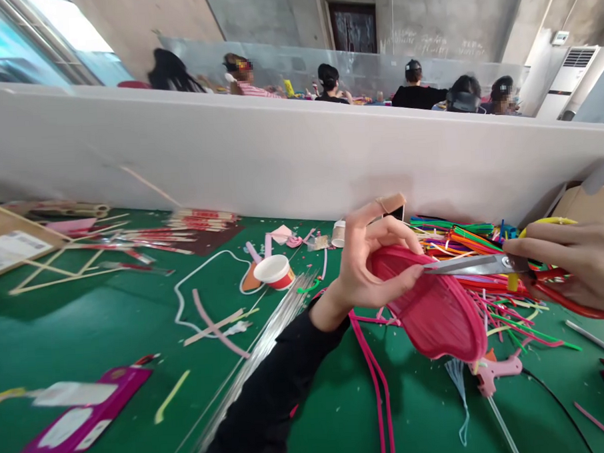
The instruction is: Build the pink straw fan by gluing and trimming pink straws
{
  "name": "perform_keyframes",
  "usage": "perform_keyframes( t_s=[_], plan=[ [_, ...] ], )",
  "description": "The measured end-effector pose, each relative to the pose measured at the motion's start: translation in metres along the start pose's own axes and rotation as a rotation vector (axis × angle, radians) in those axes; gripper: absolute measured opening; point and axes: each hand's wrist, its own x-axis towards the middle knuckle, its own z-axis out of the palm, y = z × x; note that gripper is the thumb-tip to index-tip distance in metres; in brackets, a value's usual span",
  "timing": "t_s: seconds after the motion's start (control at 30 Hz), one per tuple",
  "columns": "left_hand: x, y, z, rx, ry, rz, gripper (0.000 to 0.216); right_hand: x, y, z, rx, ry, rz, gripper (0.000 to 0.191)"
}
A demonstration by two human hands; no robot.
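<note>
My left hand [378,250] grips a pink-red curved piece [436,314], apparently built from fuzzy pipe cleaners, by its upper left edge. My right hand [578,261] is closed on the handles of a pair of scissors [471,266] with orange-red grips. The blades point left across the piece, and their tips reach my left thumb and the piece's edge. Whether the blades touch the piece I cannot tell. Long pink pipe cleaners [371,364] trail down below my left hand. Behind the scissors lies a heap of many-coloured pipe cleaners [447,237].
A pink glue gun [496,371] with a black cord and a blue tassel [459,393] lie below the piece. Left of my arm are thin metal wires [267,341], a paper cup [275,273] and a purple packet [90,416]. A white partition [279,154] stands behind; people sit beyond it.
</note>
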Motion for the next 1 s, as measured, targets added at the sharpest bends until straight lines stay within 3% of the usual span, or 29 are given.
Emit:
perform_keyframes(
  t_s=[0.43, 0.73, 0.87, 1.0],
  plan=[
    [-0.001, -0.007, -0.001, -0.075, 0.032, -0.1, 0.076, 0.013, -0.005, 0.0, -0.244, -0.011, -0.072, 0.044],
    [-0.001, -0.011, -0.006, -0.112, 0.027, -0.124, 0.074, 0.022, -0.011, 0.014, -0.315, 0.153, -0.088, 0.044],
    [-0.011, -0.022, -0.011, -0.113, 0.009, -0.273, 0.076, 0.023, -0.011, 0.016, -0.293, 0.154, -0.067, 0.045],
    [-0.019, -0.03, -0.013, -0.051, 0.078, -0.382, 0.074, 0.022, -0.012, 0.017, -0.3, 0.155, -0.056, 0.041]
  ],
)
